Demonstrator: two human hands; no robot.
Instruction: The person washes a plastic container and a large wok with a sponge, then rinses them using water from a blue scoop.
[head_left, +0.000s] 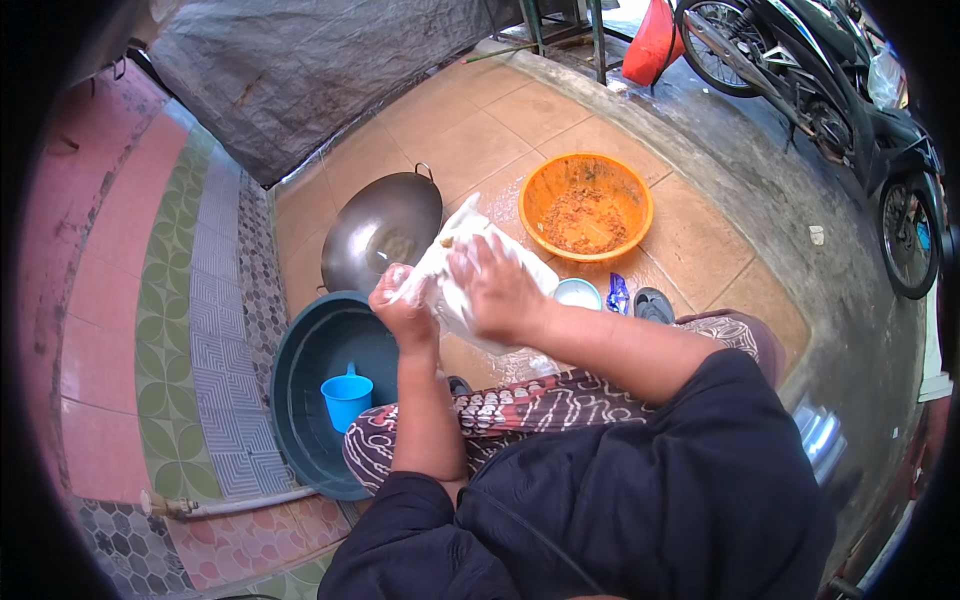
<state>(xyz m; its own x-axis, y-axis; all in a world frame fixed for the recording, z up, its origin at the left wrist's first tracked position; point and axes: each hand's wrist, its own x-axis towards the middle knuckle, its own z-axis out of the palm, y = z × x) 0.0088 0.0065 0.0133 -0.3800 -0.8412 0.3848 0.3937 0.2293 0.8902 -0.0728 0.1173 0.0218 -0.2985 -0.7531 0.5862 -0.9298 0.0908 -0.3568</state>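
A white, soapy item (457, 292), whose exact kind I cannot tell, is held up before my knees. My left hand (405, 304) grips its left edge, with suds on the fingers. My right hand (495, 292) lies blurred against its face; whether it holds something there is hidden. Behind it on the left, a dark metal wok (375, 217) rests on wet tiles. An orange plastic basin (530, 217) with brownish residue stands beyond my right hand. Near my right wrist are a small round tub (578, 292) with white content and a blue packet (618, 293).
A large dark green tub (289, 405) with a blue dipper (347, 397) stands by my left knee. A pipe (247, 503) runs along the tiled wall. Grey tarpaulin (315, 67) hangs ahead. Motorcycles (825, 90) and a red bag (651, 45) are beyond the concrete edge.
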